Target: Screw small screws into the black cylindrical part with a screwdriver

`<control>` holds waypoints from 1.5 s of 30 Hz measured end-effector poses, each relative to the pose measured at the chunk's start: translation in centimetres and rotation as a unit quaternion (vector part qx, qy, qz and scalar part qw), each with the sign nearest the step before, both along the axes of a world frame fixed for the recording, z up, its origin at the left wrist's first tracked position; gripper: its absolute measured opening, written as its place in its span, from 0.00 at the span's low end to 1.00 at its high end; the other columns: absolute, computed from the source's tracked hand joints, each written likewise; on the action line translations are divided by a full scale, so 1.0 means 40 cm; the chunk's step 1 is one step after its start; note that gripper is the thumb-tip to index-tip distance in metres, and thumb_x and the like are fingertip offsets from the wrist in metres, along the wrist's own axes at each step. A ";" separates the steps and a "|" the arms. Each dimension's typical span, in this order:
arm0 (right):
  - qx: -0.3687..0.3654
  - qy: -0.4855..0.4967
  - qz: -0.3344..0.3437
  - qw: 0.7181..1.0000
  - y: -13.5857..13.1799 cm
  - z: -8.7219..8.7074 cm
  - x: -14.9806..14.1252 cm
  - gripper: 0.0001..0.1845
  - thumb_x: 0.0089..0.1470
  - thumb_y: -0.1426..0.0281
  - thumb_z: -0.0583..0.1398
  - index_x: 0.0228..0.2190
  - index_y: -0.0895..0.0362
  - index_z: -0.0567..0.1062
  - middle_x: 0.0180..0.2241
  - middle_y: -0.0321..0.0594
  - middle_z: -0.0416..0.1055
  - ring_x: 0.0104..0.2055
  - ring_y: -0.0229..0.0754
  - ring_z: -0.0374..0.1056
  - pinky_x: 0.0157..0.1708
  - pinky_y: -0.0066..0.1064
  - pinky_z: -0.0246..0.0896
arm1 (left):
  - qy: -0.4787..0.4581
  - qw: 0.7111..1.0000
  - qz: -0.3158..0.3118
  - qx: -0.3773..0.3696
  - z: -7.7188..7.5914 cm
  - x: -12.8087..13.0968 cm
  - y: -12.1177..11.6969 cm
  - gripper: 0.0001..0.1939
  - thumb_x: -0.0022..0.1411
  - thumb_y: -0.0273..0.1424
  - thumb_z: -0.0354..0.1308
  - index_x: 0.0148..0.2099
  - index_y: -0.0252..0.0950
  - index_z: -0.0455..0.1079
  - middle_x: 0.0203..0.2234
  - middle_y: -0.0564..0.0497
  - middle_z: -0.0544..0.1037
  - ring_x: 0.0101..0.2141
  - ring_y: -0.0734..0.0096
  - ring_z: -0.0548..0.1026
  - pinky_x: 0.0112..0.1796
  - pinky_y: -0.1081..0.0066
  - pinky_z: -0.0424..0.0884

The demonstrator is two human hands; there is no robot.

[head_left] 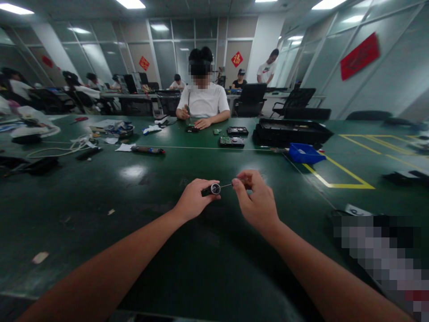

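My left hand [196, 199] is closed around a small dark cylinder [207, 191], whose round end with a silver ring faces right and toward me. What sits inside that ring is too small to make out. Between the thumb and fingers of my right hand [256, 197] is a thin metal tool [226, 185], its shaft reaching left to the ringed end. My fingers cover its handle, so its kind does not show. Both hands are just above the green table [161, 250].
Across the table a person [204, 100] works on a small dark device. Near them lie opened hard drives [232, 142], a black tray [291, 131] and a blue bin [305, 153]. An electric screwdriver [147, 150] lies left, beyond my hands. Cables [72, 147] clutter the far left.
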State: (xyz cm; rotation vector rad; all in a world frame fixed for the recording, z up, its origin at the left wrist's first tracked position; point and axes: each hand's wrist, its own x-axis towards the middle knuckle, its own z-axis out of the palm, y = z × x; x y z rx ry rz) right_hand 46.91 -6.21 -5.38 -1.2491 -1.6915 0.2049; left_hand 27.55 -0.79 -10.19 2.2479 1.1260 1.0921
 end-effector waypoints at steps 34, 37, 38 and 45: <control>-0.144 0.373 0.045 0.915 0.084 -0.060 0.040 0.15 0.61 0.58 0.57 0.33 0.56 0.73 0.28 0.38 0.71 0.28 0.40 0.68 0.29 0.34 0.68 | 0.026 0.999 0.011 0.045 0.012 -0.003 0.011 0.20 0.58 0.33 0.68 0.53 0.43 0.75 0.47 0.50 0.81 0.49 0.60 0.75 0.51 0.57 0.68; -0.098 0.308 0.024 0.946 0.076 -0.053 0.041 0.15 0.62 0.57 0.56 0.37 0.56 0.73 0.31 0.39 0.73 0.31 0.40 0.70 0.32 0.35 0.69 | 0.029 0.999 0.014 0.039 0.009 -0.004 0.013 0.21 0.57 0.33 0.68 0.53 0.43 0.75 0.47 0.50 0.81 0.49 0.60 0.75 0.51 0.57 0.68; -0.086 0.281 0.022 0.956 0.069 -0.048 0.038 0.15 0.63 0.58 0.55 0.38 0.56 0.73 0.32 0.40 0.73 0.32 0.41 0.70 0.33 0.36 0.69 | 0.029 0.999 0.014 0.039 0.008 -0.005 0.013 0.21 0.57 0.33 0.69 0.54 0.43 0.75 0.47 0.50 0.81 0.49 0.60 0.75 0.51 0.57 0.68; -0.048 0.175 0.013 0.983 0.033 -0.016 0.017 0.13 0.65 0.61 0.52 0.38 0.56 0.72 0.31 0.40 0.74 0.32 0.41 0.71 0.35 0.35 0.67 | 0.034 0.999 0.013 0.040 0.009 -0.005 0.010 0.21 0.57 0.33 0.69 0.53 0.43 0.75 0.47 0.51 0.81 0.48 0.60 0.75 0.51 0.58 0.67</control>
